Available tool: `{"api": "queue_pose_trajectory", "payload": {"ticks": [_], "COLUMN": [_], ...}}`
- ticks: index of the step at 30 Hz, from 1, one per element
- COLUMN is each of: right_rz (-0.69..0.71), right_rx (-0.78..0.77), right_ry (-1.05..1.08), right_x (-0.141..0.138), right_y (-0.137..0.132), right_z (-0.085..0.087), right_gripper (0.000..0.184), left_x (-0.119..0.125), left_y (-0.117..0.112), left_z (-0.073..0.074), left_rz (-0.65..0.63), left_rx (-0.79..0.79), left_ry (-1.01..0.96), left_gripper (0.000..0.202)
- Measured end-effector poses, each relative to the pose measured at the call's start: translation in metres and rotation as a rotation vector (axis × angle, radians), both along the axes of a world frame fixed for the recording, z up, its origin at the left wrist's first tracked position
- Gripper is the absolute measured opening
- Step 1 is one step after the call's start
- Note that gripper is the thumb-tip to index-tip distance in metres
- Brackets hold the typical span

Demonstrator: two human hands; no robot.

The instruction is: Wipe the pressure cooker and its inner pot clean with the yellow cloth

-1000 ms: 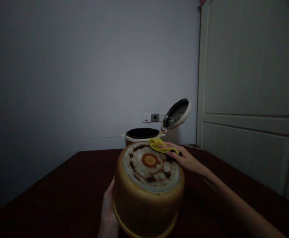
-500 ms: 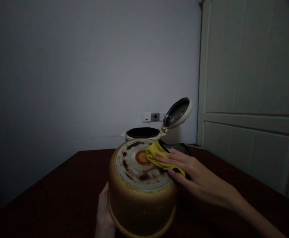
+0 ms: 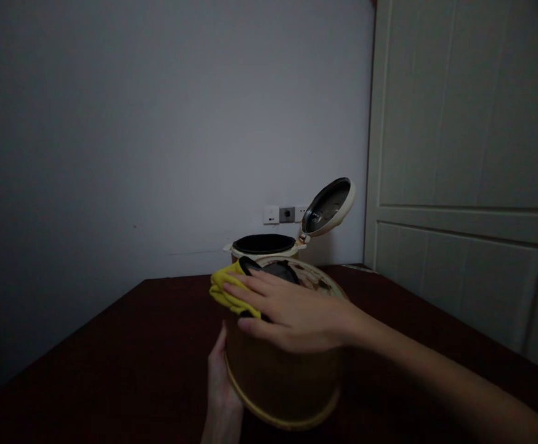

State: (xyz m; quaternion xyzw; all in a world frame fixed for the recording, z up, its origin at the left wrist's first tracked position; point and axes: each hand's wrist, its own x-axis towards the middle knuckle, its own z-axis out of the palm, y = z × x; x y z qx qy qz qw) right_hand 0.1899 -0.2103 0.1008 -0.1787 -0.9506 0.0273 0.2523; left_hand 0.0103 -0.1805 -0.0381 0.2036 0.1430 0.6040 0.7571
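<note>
Okay, one inner cooker pot [image 3: 282, 385] is held upside down over the dark red table [image 3: 111, 351], base up and slightly tilted. Contact between its rim and the tabletop cannot be confirmed; the view is dim there. The left hand [image 3: 222, 394] is placed against the pot's lower wall. Only the thumb side is seen, with the fingers hidden, so how far it is closed cannot be told. The right hand [image 3: 291, 314] is laid over the base, nearly flat and open, with one yellow cloth [image 3: 225, 290] pinned under the fingers rather than gripped. A dark patch by the fingertips is probably scorch or a darker part of the cloth.

Handling is judged as follows: thin metal, stiff, fairly light, not fragile, though dents are possible at the rim. The gold wall looks smooth and may be slippery, so support is best taken low on the wall or under the rolled rim. The cloth should be soft and limp, and is easily kept under a flat palm.

Count: two hands, one pot, one cloth, one cream cooker body [image 3: 259, 254] behind, one hinged lid [image 3: 328, 206] standing open, three wall plates [image 3: 287, 214], one white panelled door [image 3: 458, 185].
</note>
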Motion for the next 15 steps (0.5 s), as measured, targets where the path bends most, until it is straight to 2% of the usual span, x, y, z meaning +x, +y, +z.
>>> {"api": "queue_pose_trajectory", "payload": {"ticks": [4,8,10,12,15], "right_rz": [-0.051,-0.206,-0.235,-0.212,-0.148], "right_rx": [-0.050,-0.122,-0.148,-0.154,-0.171], "right_ry": [-0.048,-0.061,-0.064,-0.058,-0.047], "right_x": [0.000,0.021,0.034,0.042,0.039], "right_y": [0.048,0.079,0.075,0.056,0.016], "right_z": [0.004,-0.007,-0.015,-0.022,-0.022], "right_gripper": [0.066,0.071,0.070,0.067,0.067], "left_x": [0.005,-0.012,-0.025,-0.036,-0.042], "left_y": [-0.004,-0.007,-0.007,-0.005,0.000], "left_z": [0.009,0.017,0.018,0.019,0.019], "left_rz": [0.080,0.126,0.217,0.290,0.271], "left_rx": [-0.106,-0.157,-0.165,-0.154,-0.116], "left_ry": [0.024,0.033,0.031,0.029,0.005], "left_gripper": [0.037,0.040,0.042,0.043,0.043]}}
